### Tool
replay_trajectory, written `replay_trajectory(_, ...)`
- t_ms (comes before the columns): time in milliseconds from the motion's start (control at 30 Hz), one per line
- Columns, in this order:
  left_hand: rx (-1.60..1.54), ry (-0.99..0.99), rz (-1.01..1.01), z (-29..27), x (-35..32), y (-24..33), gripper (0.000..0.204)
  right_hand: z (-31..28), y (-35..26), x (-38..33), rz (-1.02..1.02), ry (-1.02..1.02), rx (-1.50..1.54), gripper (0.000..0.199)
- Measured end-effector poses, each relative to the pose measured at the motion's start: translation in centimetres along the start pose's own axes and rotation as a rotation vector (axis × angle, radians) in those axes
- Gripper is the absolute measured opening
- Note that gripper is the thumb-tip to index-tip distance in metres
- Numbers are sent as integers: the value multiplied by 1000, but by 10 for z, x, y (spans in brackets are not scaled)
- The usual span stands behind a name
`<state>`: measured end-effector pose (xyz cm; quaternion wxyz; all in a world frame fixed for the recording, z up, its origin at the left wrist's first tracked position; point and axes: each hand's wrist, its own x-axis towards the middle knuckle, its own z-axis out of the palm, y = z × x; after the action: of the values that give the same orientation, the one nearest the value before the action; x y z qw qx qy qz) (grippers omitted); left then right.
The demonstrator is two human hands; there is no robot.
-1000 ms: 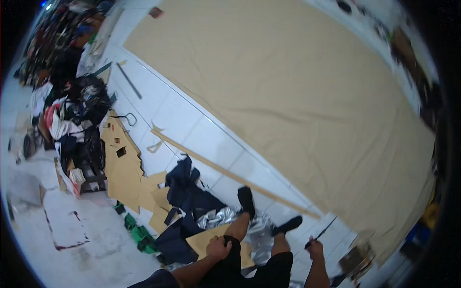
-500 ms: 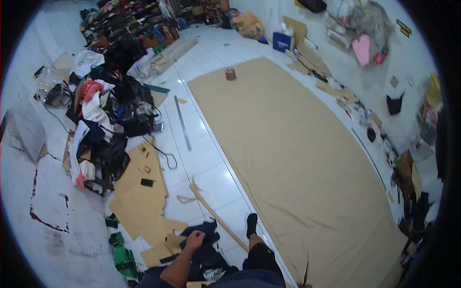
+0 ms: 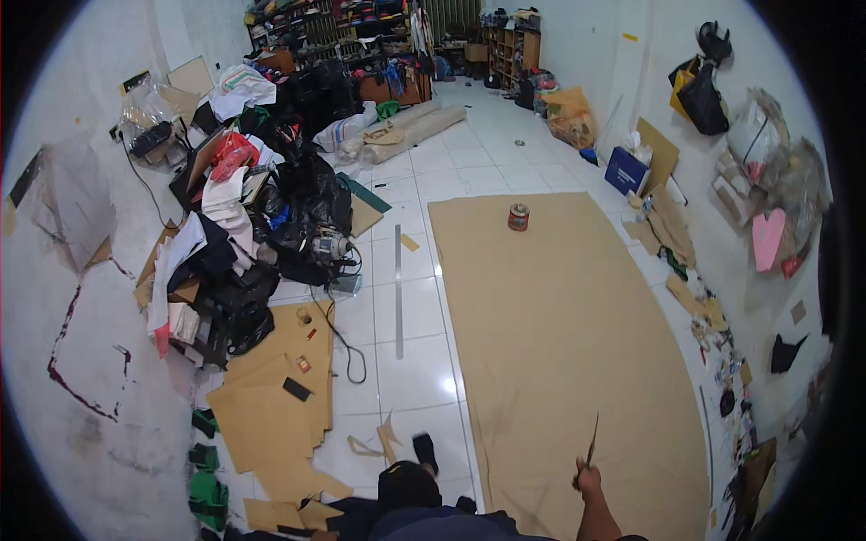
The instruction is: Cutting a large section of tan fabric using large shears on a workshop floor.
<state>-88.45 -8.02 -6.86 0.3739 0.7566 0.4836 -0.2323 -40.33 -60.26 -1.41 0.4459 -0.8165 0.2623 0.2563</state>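
At the bottom of the frame, right of centre, the person's right hand (image 3: 588,475) is clenched around the handle of a thin dark blade (image 3: 593,439), probably a knife or cutter, whose long axis rises nearly upright and leans a little to the right. The blade's tip stands over the lower part of a large tan sheet (image 3: 559,316), a flat, matte board or heavy paper that lies on the white tiled floor (image 3: 410,361) and runs from the centre of the frame down to the lower right. The sheet spreads directly ahead of and under this hand, its long axis running away from the person toward the upper centre. A small red tin (image 3: 518,216) stands on its far end.

The left hand is not visible; only a dark-clothed leg and a foot in a black sock (image 3: 424,448) show at the bottom centre, so the right hand is the only one seen near the sheet.

Left of the sheet, a long metal straightedge (image 3: 398,290) lies on the tiles, parallel to the sheet's near edge and well apart from the hand. Cut cardboard offcuts (image 3: 271,397), jagged and stiff, litter the lower left. Black bags and heaped cloth (image 3: 271,225) fill the upper left, against a stained white wall.
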Motion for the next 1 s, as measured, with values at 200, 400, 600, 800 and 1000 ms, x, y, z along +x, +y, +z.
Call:
replay_trajectory(200, 284, -368, 342, -66, 168, 68, 44, 107, -192, 65, -375, 194, -259, 44)
replay_trajectory(400, -8, 249, 181, -219, 327, 177, 27, 209, -258, 54, -80, -157, -520, 66)
replay_trajectory(600, -823, 306, 212, -369, 426, 462, 20, 219, -251, 56, 543, -190, -659, 76)
replay_trajectory(800, -323, -48, -100, -362, 519, 465, 26, 267, -363, 175, 415, -17, -574, 69)
replay_trajectory(1000, -410, -327, -258, -395, 580, 468, 22, 390, -636, 371, 7, -12, -502, 63)
